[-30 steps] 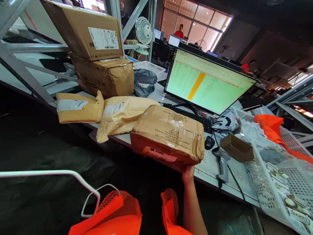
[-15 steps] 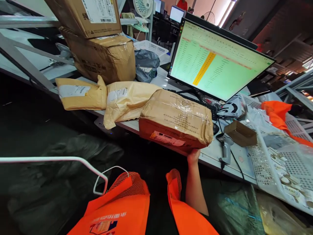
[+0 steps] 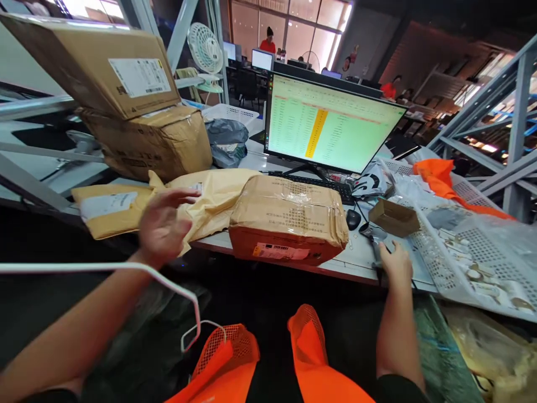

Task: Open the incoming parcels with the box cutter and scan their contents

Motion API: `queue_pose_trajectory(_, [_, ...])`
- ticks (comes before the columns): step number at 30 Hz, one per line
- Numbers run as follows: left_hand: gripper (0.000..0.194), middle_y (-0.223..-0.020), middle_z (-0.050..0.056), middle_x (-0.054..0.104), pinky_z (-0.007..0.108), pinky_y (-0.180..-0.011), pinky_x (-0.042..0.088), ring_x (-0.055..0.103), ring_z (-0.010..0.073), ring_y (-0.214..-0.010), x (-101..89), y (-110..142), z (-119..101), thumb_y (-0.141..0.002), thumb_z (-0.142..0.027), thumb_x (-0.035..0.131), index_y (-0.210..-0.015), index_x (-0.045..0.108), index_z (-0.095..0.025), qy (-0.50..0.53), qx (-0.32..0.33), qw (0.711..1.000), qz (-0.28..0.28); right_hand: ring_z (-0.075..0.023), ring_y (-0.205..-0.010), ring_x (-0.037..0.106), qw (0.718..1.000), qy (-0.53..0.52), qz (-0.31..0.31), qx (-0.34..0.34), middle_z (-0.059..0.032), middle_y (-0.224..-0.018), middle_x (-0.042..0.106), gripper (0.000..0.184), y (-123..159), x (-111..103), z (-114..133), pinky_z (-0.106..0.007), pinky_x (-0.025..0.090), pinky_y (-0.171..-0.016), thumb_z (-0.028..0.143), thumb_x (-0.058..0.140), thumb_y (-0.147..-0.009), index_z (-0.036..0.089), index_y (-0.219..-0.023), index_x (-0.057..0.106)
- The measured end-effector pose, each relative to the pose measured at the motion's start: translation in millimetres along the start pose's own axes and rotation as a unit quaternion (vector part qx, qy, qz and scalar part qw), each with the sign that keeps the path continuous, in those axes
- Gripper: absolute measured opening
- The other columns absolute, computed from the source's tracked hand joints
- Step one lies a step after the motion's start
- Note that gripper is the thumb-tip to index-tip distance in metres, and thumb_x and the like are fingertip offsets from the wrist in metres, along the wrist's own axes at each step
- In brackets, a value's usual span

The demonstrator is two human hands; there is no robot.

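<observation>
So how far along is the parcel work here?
Apparently done: the taped carton sits on the desk, pink label facing out. In hand: the right hand is at the scanner, hold unclear; the left hand is open. Probably left: scanning that label, then perhaps the padded envelopes alongside. No scan result is legible.

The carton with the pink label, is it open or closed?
Closed, on the sides that show: the carton has shiny tape over its top, and no raised flap.
</observation>
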State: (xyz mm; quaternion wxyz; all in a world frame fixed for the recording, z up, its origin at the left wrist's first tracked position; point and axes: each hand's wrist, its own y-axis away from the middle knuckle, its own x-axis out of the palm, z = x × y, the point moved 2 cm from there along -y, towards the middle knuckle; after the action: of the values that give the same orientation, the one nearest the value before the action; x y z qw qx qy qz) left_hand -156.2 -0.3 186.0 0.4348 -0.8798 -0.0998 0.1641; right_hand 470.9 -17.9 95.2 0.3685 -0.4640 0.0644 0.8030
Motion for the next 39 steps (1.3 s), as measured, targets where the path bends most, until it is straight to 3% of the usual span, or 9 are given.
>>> queue_pose_trajectory(3, [0.056,-0.139,0.011,0.065,0.054,-0.111,0.052,0.061,0.0323,-0.131,28.7,4,15,-0.096,-0.069,0.059,-0.134,0.061,-0.028,0.016,0.053,0.996,0.072,-0.0495,-0.128,0.060,0.991,0.009,0.112,0.072,-0.0353,-0.119,0.070,0.051,-29,1,2,-0.058,0.043,-0.110,0.046,0.080,-0.075,0.005,-0.106,0.075])
queue_pose_trajectory(6, [0.065,-0.139,0.016,0.065,0.062,-0.118,0.044,0.057,0.0364,-0.138,65.5,10,20,-0.088,-0.079,0.061,-0.124,0.062,-0.025,-0.003,0.103,0.982,0.160,-0.0433,-0.114,0.067,0.991,-0.035,0.118,0.057,-0.0277,-0.098,0.074,0.035,-35,6,12,-0.050,0.048,-0.102,0.039,0.083,-0.066,0.012,-0.085,0.072])
queue_pose_trajectory(11, [0.040,-0.131,0.015,0.068,0.064,-0.119,0.043,0.057,0.0321,-0.139,95.4,13,16,-0.102,-0.060,0.051,-0.121,0.056,-0.026,0.053,0.112,0.990,0.069,-0.0274,-0.079,0.068,0.979,-0.161,0.111,0.049,-0.0097,-0.078,0.071,0.042,6,-7,16,-0.038,0.055,-0.074,0.044,0.079,-0.061,0.017,-0.090,0.064])
queue_pose_trajectory(15, [0.042,-0.125,0.013,0.070,0.061,-0.119,0.043,0.059,0.0314,-0.136,102.4,11,11,-0.102,-0.065,0.047,-0.116,0.057,-0.026,0.049,0.076,0.995,0.048,-0.0157,-0.053,0.052,0.904,-0.387,0.178,0.024,0.0037,-0.059,0.056,0.046,82,-38,21,-0.029,0.046,-0.052,0.048,0.081,-0.064,0.018,-0.096,0.066])
queue_pose_trajectory(19, [0.045,-0.126,0.012,0.069,0.059,-0.120,0.043,0.059,0.0310,-0.136,110.4,10,4,-0.101,-0.068,0.044,-0.113,0.056,-0.026,0.033,0.054,0.997,0.044,-0.0219,-0.071,0.067,0.914,-0.305,0.247,-0.098,-0.0045,-0.084,0.074,0.049,169,-63,50,-0.031,0.055,-0.061,0.042,0.084,-0.075,0.019,-0.117,0.074])
queue_pose_trajectory(22, [0.045,-0.127,0.012,0.068,0.057,-0.120,0.043,0.058,0.0302,-0.136,117.4,13,-2,-0.101,-0.068,0.044,-0.114,0.056,-0.026,0.030,0.057,0.997,0.029,-0.0255,-0.090,0.074,0.903,-0.210,0.287,-0.240,-0.0076,-0.105,0.078,0.039,216,-63,86,-0.032,0.058,-0.076,0.037,0.080,-0.080,0.021,-0.115,0.075])
queue_pose_trajectory(28, [0.040,-0.129,0.011,0.068,0.055,-0.120,0.043,0.058,0.0289,-0.136,121.7,18,-9,-0.104,-0.061,0.046,-0.116,0.057,-0.025,0.040,0.092,0.995,0.016,-0.0237,-0.081,0.074,0.869,-0.105,0.285,-0.391,-0.0060,-0.094,0.077,0.028,248,-39,135,-0.029,0.053,-0.069,0.027,0.069,-0.081,0.020,-0.108,0.070])
queue_pose_trajectory(34, [0.052,-0.128,0.014,0.069,0.055,-0.118,0.045,0.059,0.0296,-0.136,118.4,17,-6,-0.103,-0.071,0.038,-0.114,0.057,-0.024,0.003,0.068,0.997,0.024,-0.0231,-0.078,0.072,0.868,-0.094,0.311,-0.377,-0.0045,-0.089,0.076,0.023,253,-37,140,-0.029,0.053,-0.067,0.027,0.070,-0.079,0.021,-0.101,0.069])
queue_pose_trajectory(39, [0.049,-0.131,0.015,0.069,0.056,-0.119,0.045,0.058,0.0290,-0.138,108.3,11,8,-0.105,-0.066,0.040,-0.118,0.059,-0.023,0.023,0.076,0.996,0.044,-0.0262,-0.086,0.076,0.915,-0.202,0.253,-0.239,-0.0065,-0.103,0.079,0.044,233,-61,105,-0.033,0.061,-0.071,0.037,0.080,-0.078,0.022,-0.118,0.070])
